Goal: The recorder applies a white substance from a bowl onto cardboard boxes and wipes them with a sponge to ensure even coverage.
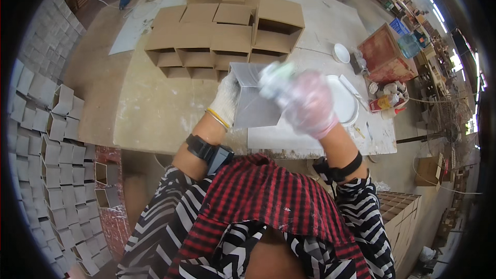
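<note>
My left hand (226, 102), in a white knitted glove, is at the left side of a grey open box (253, 108) and holds it over the table. The tips of its fingers are hidden by the box. My right hand (312, 107), in a thin pinkish see-through glove, is closed on a pale green and white wad (276, 79) at the box's upper right edge. Motion blurs this hand and the wad, so the wad's exact kind is unclear. Just beyond the grey box stand several brown cardboard boxes (231, 37), stacked with open sides toward me.
Right of my hands lies a round white tray (345, 106) with a flat white tool (354, 93) across it. A white bowl (341, 52) sits farther back. A red-and-yellow bottle (381, 104) stands near a worn red crate (385, 54). Stacked grey boxes (64, 157) line the left.
</note>
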`<state>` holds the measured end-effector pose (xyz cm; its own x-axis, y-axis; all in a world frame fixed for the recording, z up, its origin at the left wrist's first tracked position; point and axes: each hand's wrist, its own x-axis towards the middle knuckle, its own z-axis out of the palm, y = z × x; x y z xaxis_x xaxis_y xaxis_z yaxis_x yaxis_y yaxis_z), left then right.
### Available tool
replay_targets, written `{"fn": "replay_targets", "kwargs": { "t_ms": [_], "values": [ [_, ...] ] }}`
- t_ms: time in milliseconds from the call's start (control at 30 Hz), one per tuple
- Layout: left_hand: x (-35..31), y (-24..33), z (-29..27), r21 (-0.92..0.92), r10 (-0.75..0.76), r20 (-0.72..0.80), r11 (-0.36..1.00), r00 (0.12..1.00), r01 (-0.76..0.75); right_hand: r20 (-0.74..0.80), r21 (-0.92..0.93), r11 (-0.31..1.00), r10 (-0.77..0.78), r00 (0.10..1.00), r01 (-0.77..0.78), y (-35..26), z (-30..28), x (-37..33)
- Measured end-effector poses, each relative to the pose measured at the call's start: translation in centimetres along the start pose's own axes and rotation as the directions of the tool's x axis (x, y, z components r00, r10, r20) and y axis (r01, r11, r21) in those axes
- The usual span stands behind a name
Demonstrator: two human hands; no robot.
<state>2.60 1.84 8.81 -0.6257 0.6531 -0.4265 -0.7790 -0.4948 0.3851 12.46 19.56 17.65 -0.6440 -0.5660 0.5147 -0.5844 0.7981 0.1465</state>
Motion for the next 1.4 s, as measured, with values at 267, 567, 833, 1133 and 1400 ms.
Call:
{"fn": "replay_targets", "kwargs": {
  "t_ms": [267, 567, 833, 1133, 1400],
  "values": [
    [3.4, -2.3, -2.7, 0.421, 0.379, 0.527, 0.662, 0.761, -0.621, 0.196, -0.218, 0.975, 0.091, 0.976, -0.047, -0.4, -1.3, 2.8],
    [0.8, -1.2, -2.4, 0.035, -0.188, 0.323, 0.982, 0.928, 0.187, 0.117, 0.552, 0.832, -0.023, 0.993, -0.045, -1.4, 0.1, 2.1],
    [-0.7, -2.1, -3.6, 0.726, 0.178, 0.356, 0.565, 0.917, -0.391, 0.120, 0.384, 0.695, 0.615, 0.780, -0.608, 5.4, 2.3, 0.5],
    [1.0, -3.5, -3.9, 0.054, 0.100, 0.183, 0.992, 0.978, -0.111, 0.070, 0.823, 0.368, 0.690, 0.721, -0.432, 4.8, 5.8, -3.4],
    [1.5, -2.5, -5.2, -0.333, 0.149, 0.363, 0.943, 0.920, -0.021, 0.216, 0.941, 0.018, 0.738, 0.639, -0.339, 1.4, 4.5, -2.5]
  ]
}}
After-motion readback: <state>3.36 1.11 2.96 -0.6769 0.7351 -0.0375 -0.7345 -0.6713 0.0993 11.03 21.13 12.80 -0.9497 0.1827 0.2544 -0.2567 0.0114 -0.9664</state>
